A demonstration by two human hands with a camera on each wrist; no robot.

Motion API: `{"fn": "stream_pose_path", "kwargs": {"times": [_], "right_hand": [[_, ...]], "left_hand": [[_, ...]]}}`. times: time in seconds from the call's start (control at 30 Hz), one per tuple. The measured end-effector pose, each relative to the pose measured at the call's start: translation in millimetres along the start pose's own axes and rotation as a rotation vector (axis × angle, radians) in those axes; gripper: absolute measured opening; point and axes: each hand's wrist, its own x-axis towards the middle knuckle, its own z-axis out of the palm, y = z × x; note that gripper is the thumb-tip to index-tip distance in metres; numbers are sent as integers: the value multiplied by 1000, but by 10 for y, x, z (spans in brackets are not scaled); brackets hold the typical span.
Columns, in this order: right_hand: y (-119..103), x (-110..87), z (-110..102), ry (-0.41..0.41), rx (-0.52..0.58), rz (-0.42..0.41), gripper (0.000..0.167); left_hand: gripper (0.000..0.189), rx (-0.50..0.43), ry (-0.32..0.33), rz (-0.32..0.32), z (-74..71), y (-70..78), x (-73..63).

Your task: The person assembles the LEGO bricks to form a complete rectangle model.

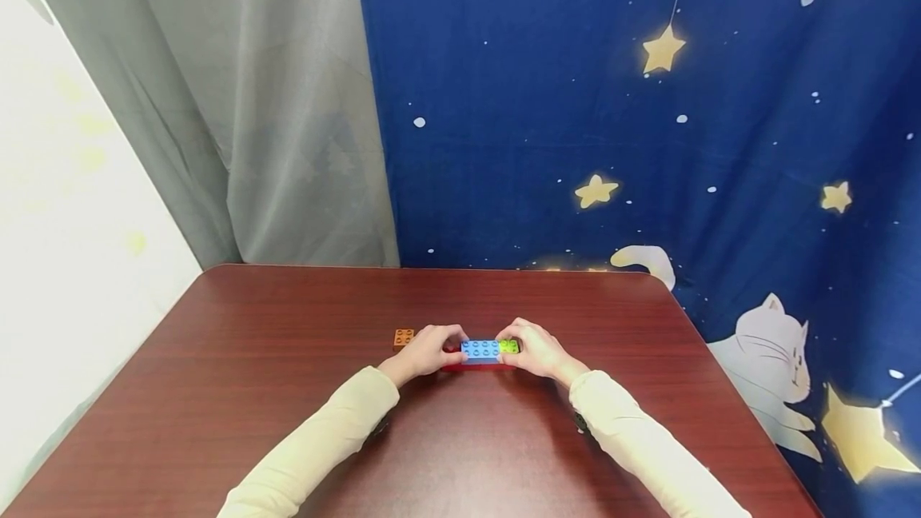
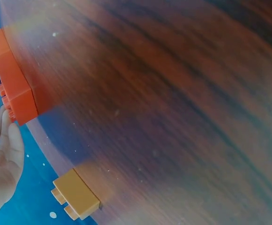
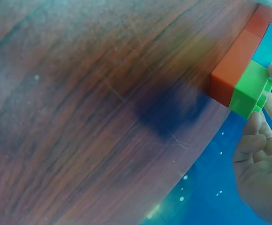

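Note:
A long blue brick point(image 1: 480, 351) and a short lime-green brick point(image 1: 508, 344) sit end to end on a red brick layer point(image 3: 237, 61), with a seam across the red side. My left hand point(image 1: 429, 348) pinches the blue brick's left end between thumb and fingers. From the other side my right hand point(image 1: 541, 352) pinches the blue brick close to where it meets the green one. In the left wrist view, red studs show at the layer's end beside my left fingers point(image 2: 15, 145). Part of the red layer is hidden under the upper bricks in the head view.
A small orange brick point(image 1: 404, 338) lies on the dark red-brown table point(image 1: 460, 438), just beyond my left wrist. Behind the table's far edge hang a grey curtain point(image 1: 309, 142) and a blue star-patterned curtain point(image 1: 518, 142).

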Motion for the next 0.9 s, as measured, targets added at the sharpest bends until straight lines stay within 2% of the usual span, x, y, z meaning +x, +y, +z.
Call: {"fn": "stream_pose_path", "kwargs": {"times": [0.33, 0.57, 0.9], "right_hand": [[-20, 39, -11, -40, -3, 44, 26], [19, 37, 1, -41, -3, 1, 27], [121, 4, 21, -24, 155, -75, 29]], "left_hand": [[23, 0, -7, -22, -16, 13, -17], [24, 11, -8, -32, -18, 8, -22], [26, 25, -1, -42, 3, 13, -33]]}}
